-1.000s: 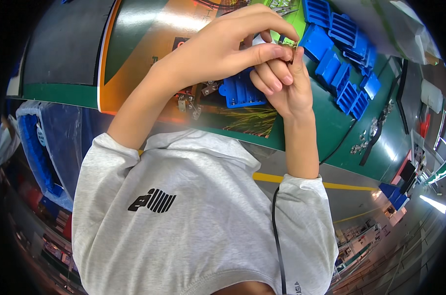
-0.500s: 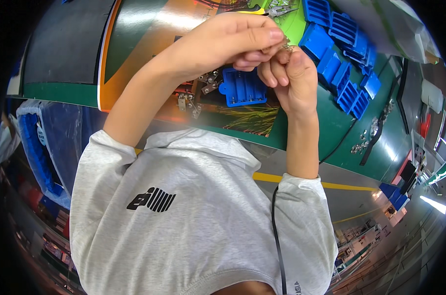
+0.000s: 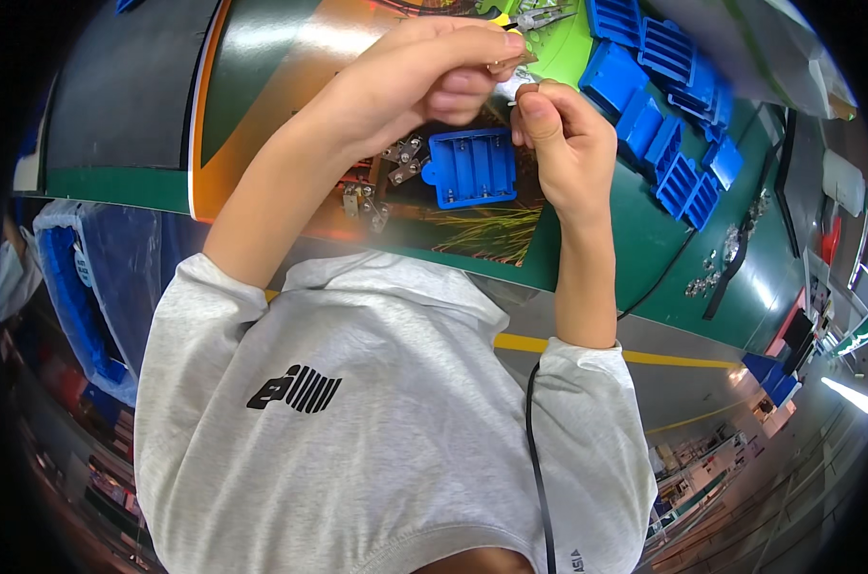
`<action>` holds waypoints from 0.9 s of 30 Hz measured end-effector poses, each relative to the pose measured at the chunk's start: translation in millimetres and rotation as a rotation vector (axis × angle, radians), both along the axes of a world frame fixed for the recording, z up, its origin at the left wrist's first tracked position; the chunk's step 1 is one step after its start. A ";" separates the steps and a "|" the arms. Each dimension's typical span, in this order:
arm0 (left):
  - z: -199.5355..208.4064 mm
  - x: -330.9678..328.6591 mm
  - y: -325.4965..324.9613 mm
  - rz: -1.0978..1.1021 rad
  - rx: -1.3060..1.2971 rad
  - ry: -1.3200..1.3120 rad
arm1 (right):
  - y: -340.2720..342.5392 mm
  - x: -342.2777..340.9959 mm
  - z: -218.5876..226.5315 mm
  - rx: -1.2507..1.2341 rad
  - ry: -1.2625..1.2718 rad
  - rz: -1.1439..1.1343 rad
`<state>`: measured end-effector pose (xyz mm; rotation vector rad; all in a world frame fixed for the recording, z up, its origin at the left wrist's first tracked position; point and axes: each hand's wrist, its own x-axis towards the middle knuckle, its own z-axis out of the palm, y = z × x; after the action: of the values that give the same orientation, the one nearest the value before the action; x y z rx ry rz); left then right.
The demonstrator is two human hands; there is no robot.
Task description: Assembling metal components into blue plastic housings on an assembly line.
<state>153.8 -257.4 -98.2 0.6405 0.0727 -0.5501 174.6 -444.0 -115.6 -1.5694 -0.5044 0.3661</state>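
Observation:
My left hand (image 3: 434, 72) pinches a small metal plate (image 3: 516, 63) between thumb and fingers above the far part of the table. Close beside it, my right hand (image 3: 572, 134) is closed with its fingertips together. A tiny light-coloured bit shows at those fingertips, too small to name. Below the hands, a blue plastic case (image 3: 472, 170) with slots lies open side up, small metal parts inside it. To its left are several loose metal plates with screws (image 3: 405, 163). Pliers (image 3: 537, 19) with a yellow and black handle lie beyond my left hand on a bright green tray (image 3: 575, 53).
Several more blue cases (image 3: 668, 57) lie in rows on the right of the green table (image 3: 635, 263). Small shiny metal parts (image 3: 706, 275) are scattered farther right, beside a black strip (image 3: 725, 277). A dark mat (image 3: 123, 86) covers the left end. A black cable (image 3: 539, 450) hangs over my right sleeve.
My hands, together before, are now slightly apart. The left hand has drawn left with the metal plate, and the right hand's fingertips have also shifted a little left.

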 end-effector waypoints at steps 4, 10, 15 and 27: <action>12.3 -3.8 -4.8 0.031 0.242 -0.091 | 0.1 2.3 -2.1 0.245 0.165 0.083; 0.0 -0.5 -1.6 -0.245 -0.126 0.093 | 1.5 0.4 2.0 0.451 0.310 0.120; 0.0 -1.5 -9.1 0.199 0.640 -0.488 | 0.0 7.4 0.4 0.551 0.441 0.228; -31.7 36.9 -3.2 0.850 1.022 -1.764 | 8.4 0.3 -4.4 1.032 1.074 0.520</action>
<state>190.7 -260.6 -129.9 1.7592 -1.0567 1.0878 174.9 -435.7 -120.0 -0.1068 -0.1560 1.0527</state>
